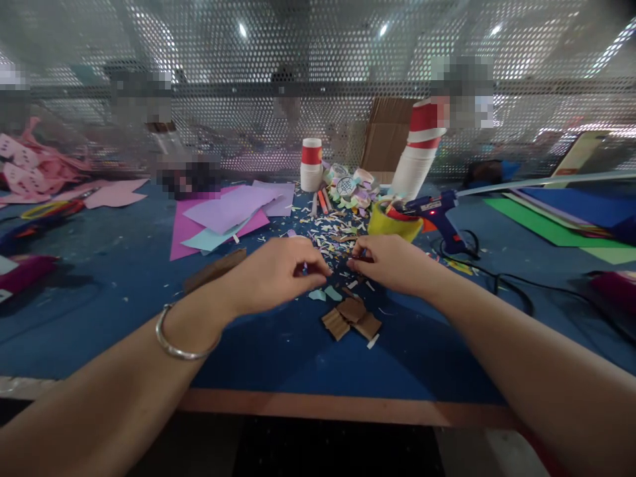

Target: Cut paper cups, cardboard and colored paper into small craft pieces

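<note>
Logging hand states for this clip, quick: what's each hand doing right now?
Left hand: pinched shut over the paper scraps; contents cannot be told.
Right hand: pinched shut too; contents cannot be told.

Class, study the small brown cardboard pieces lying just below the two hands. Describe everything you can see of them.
The brown cardboard pieces are three small, square bits with ribbed faces like corrugated card. They lie flat, overlapping in a cluster on the blue table top, just nearer the camera than the left hand and right hand. Neither hand touches them. A white paper sliver lies by their right edge.
</note>
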Action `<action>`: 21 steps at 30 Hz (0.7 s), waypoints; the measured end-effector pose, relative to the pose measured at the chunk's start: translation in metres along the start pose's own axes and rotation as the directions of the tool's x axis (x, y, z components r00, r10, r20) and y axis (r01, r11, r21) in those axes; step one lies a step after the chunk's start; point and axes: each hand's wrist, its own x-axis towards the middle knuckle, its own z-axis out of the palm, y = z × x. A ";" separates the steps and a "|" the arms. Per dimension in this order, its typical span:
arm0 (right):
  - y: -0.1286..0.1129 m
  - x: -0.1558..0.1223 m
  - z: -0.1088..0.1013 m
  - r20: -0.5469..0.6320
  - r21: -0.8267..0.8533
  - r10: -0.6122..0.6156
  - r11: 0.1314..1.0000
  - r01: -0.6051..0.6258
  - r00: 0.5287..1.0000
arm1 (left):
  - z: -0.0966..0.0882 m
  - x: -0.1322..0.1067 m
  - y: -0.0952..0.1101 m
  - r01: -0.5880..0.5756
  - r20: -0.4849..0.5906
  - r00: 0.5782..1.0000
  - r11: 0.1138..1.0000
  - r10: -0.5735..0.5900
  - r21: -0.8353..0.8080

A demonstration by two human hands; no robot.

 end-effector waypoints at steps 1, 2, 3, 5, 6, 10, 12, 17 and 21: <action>0.000 0.000 0.000 0.003 -0.011 0.006 1.000 -0.006 1.000 | 0.003 -0.002 0.005 -0.037 0.068 0.997 0.998 0.034 0.044; 0.001 -0.001 0.000 0.008 -0.019 0.009 1.000 -0.009 1.000 | 0.006 -0.004 0.010 -0.061 0.116 0.992 0.995 0.052 0.080; 0.000 -0.001 -0.001 0.015 -0.026 0.010 1.000 -0.010 1.000 | 0.008 -0.006 0.012 -0.076 0.161 0.985 0.990 0.057 0.121; 0.000 -0.002 -0.002 0.030 -0.034 0.011 0.999 -0.010 0.999 | 0.009 -0.010 0.015 -0.080 0.196 0.980 0.979 0.042 0.190; 0.000 -0.002 -0.003 0.038 -0.039 0.010 0.999 -0.008 0.999 | 0.008 -0.011 0.014 -0.068 0.191 0.981 0.975 0.028 0.209; -0.001 -0.002 -0.004 0.062 -0.070 0.005 0.998 -0.001 0.998 | 0.007 -0.014 0.009 0.037 0.069 0.996 0.983 -0.050 0.181; -0.002 -0.002 -0.003 0.062 -0.072 0.007 0.997 -0.002 0.998 | 0.009 -0.014 0.007 0.064 0.028 0.997 0.990 -0.068 0.127; -0.002 -0.003 -0.002 0.057 -0.051 -0.010 0.999 0.013 0.998 | 0.015 -0.016 0.007 0.036 0.087 0.995 0.987 -0.050 0.157; -0.002 -0.003 -0.002 0.070 -0.052 0.000 0.999 0.004 0.998 | 0.008 -0.015 0.012 0.049 0.117 0.987 0.906 -0.108 0.420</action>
